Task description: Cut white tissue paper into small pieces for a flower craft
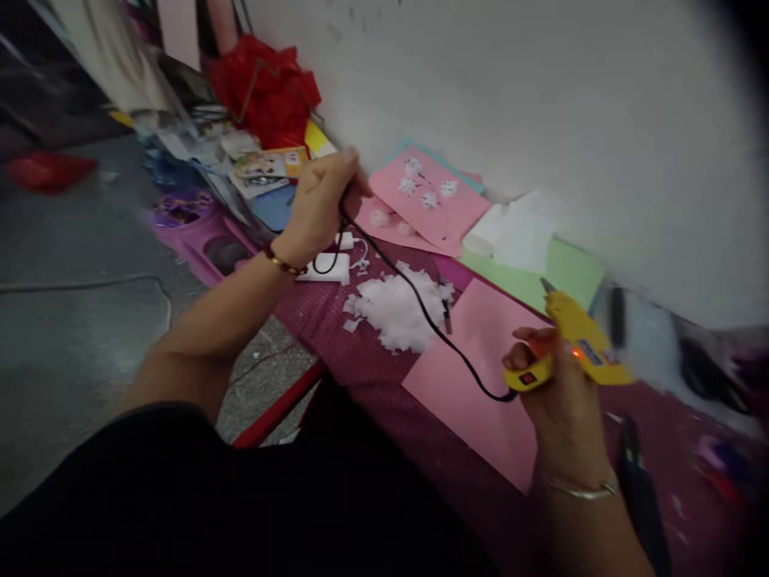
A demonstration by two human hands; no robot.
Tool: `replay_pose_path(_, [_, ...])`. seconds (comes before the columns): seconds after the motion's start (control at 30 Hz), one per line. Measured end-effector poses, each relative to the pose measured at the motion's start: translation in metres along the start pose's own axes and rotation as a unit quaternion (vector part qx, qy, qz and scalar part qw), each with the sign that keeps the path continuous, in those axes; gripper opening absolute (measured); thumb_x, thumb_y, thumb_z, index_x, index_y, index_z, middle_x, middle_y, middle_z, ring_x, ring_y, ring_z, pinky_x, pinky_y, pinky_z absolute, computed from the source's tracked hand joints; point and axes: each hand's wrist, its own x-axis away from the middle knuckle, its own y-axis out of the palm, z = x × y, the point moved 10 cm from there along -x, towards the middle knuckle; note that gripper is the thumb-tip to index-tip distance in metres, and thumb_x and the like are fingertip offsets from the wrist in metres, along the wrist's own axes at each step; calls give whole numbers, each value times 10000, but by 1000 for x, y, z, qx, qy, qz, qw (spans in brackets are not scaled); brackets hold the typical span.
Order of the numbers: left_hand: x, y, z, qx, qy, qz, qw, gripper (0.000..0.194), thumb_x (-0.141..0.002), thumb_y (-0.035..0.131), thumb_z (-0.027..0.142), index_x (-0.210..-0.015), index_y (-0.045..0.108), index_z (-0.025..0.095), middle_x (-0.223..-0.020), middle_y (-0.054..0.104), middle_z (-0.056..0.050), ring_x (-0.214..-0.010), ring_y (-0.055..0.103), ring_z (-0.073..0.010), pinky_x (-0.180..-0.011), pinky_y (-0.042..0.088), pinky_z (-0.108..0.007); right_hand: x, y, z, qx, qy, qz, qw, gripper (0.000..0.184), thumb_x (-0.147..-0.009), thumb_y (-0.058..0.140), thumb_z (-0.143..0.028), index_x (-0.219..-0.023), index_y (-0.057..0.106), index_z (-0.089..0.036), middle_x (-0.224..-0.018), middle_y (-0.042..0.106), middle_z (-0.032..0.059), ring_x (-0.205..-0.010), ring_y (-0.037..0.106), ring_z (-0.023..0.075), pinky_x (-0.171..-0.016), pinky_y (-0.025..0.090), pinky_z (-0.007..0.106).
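My right hand (565, 385) is wrapped round the handle of a yellow hot glue gun (577, 332), whose orange light glows. The gun's nozzle points up and away from me. From its handle a black cord (420, 300) runs left across the table to my left hand (328, 192), which is closed on it and raised. Under the cord lies a pile of small white paper scraps (396, 308). A blank pink sheet (481, 377) lies between the pile and my right hand.
Pink sheets with white puffs (426, 196) lie against the wall, beside a green sheet (577, 268). A white power strip (328, 267) is near the table's left edge. Red wrapping (270, 92) stands at the back left, and a purple stool (192, 232) below it. Dark pliers (630, 449) lie at right.
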Motion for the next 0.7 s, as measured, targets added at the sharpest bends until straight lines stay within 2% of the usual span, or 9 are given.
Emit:
replay_pose_path(0.1, [-12,1,32,51,19,-23,998,534,-1044,353,485,-681,578,165,-480,316,55,-427,271,-84,-494,180,-262,2,-5,4,-7,5,8,1000,207,-824,717,-449,-851,663,-250,-920,658,4,-555,485,106,-532,437,285])
replay_pose_path(0.2, [12,4,55,-101,0,-162,982,457,-1024,456,374,-674,630,139,-555,424,24,-519,398,-84,-522,245,-237,4,-4,9,10,9,16,1000,128,-826,690,-368,-823,657,-244,-892,658,8,-543,491,109,-520,435,285])
replay_pose_path(0.23, [32,9,49,-172,-37,-247,953,418,-998,503,359,-676,652,138,-566,467,23,-523,424,-85,-515,264,-228,5,-2,11,12,17,13,1000,106,-815,689,-340,-815,655,-240,-881,658,9,-540,494,108,-519,436,283])
replay_pose_path(0.3, [99,24,21,-206,-161,-476,840,258,-936,585,285,-737,671,146,-592,535,36,-540,478,-92,-542,357,-212,8,6,20,8,48,-5,999,72,-789,695,-288,-799,652,-232,-863,658,5,-532,497,101,-514,434,275])
replay_pose_path(0.33, [126,22,7,-248,-186,-525,793,160,-903,626,255,-815,703,145,-652,610,24,-595,545,-109,-586,406,-214,9,11,24,3,64,-19,998,67,-783,699,-275,-797,653,-229,-859,659,4,-529,500,98,-510,431,270])
replay_pose_path(0.4, [146,19,-19,-345,-175,-488,782,375,-857,665,198,-1227,661,143,-985,724,-55,-855,653,-179,-771,477,-261,12,20,30,-1,76,-48,996,76,-784,708,-288,-800,658,-234,-859,662,2,-530,509,98,-501,425,266])
replay_pose_path(0.5, [157,42,-57,-367,-128,-435,812,829,-824,688,256,-1551,312,125,-1451,502,-193,-1220,584,-257,-1004,452,-316,13,28,32,6,64,-72,995,103,-801,714,-334,-818,669,-243,-872,668,6,-537,519,106,-502,428,278])
replay_pose_path(0.57, [151,55,-76,-358,-100,-389,843,848,-775,683,232,-1533,329,94,-1463,471,-217,-1262,549,-280,-1043,432,-338,14,27,34,9,62,-72,995,104,-817,709,-343,-843,671,-250,-881,668,6,-545,517,112,-501,420,284])
replay_pose_path(0.7, [138,64,-108,-304,-166,-392,852,343,-736,565,147,-1055,674,86,-1008,700,-100,-915,637,-212,-837,488,-296,16,22,35,6,58,-59,997,131,-827,714,-375,-876,670,-261,-898,673,6,-551,520,114,-497,406,285])
